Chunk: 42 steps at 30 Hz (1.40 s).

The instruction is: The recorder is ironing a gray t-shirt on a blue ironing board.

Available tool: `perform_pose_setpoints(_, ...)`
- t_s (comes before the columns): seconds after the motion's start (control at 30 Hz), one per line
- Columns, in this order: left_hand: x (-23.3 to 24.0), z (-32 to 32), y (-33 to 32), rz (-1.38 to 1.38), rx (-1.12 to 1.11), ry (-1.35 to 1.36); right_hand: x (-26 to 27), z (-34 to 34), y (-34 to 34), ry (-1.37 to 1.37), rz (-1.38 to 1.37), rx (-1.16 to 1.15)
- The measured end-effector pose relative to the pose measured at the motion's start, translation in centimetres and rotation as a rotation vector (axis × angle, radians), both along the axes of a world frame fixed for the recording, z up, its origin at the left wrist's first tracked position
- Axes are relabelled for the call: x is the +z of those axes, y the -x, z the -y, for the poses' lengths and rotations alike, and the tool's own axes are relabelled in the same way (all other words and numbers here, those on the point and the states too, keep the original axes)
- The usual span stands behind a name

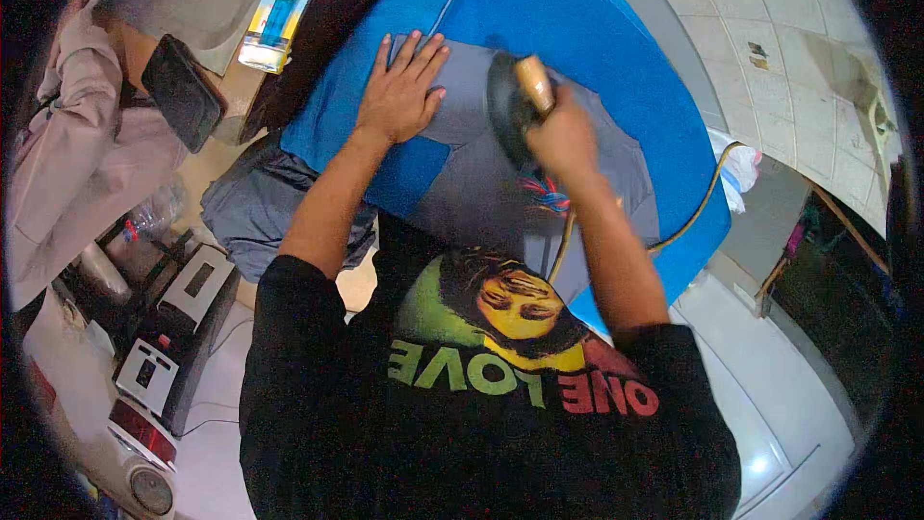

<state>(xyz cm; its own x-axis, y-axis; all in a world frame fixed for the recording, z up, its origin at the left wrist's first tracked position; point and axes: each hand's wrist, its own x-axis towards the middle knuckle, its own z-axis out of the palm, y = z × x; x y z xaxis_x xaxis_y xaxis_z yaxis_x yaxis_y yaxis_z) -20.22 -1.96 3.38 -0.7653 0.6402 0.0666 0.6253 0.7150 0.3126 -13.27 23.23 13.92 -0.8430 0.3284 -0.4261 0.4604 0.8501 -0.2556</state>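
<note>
A grey garment point(469, 188) lies spread over a blue cloth point(599, 22) on the surface before me. My left hand point(408, 90) rests flat on the garment's upper left part, its fingers slightly apart and holding nothing. In my right hand point(567, 133) is the wooden handle of a dark clothes iron point(507, 112), which stands over the middle of the garment. The iron and the right hand are somewhat blurred. Red and blue wires show at the rear of the iron, near a brownish power cord point(696, 213) that runs over the blue cloth.
A crumpled dark grey cloth point(267, 202) lies beside the left edge of the blue cloth. Further left are a black flat object point(184, 90), a yellow and white pack point(274, 29) and pinkish fabric point(94, 159). A white bag point(740, 166) sits at the right edge.
</note>
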Motion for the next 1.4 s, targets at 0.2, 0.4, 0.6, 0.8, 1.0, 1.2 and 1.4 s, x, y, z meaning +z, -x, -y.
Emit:
perform_pose_setpoints(0.2, -0.1, -0.1, -0.3, -0.008, 0.021, 0.020, -2.1, -5.9, 3.1, -0.027, -0.110, 0.187)
perform_pose_setpoints(0.4, 0.2, 0.1, -0.6, -0.015, 0.054, 0.004, -0.5, -5.0, 3.7, 0.034, 0.050, 0.308)
perform_pose_setpoints(0.6, 2.2, 0.8, -8.9, 0.066, 0.264, -0.078, 1.2, 2.2, 2.2, 0.024, 0.017, 0.557)
perform_pose_setpoints(0.8, 1.2, 2.0, -13.9, 0.118, 0.307, -0.060, -0.3, 9.6, 8.5, -0.023, -0.054, 0.423)
perform_pose_setpoints(1.0, 1.7, 4.6, -15.9, 0.120, 0.375, -0.083, -1.2, 11.9, 13.6, -0.042, -0.138, 0.403)
perform_pose_setpoints(1.2, 1.7, 9.1, -18.6, 0.034, 0.608, -0.227, -0.1, 12.6, 11.4, 0.185, 0.146, 0.830)
perform_pose_setpoints(1.4, 2.6, 10.5, -17.5, -0.038, 0.725, -0.345, -0.1, 14.8, 6.1, 0.163, -0.013, 0.868)
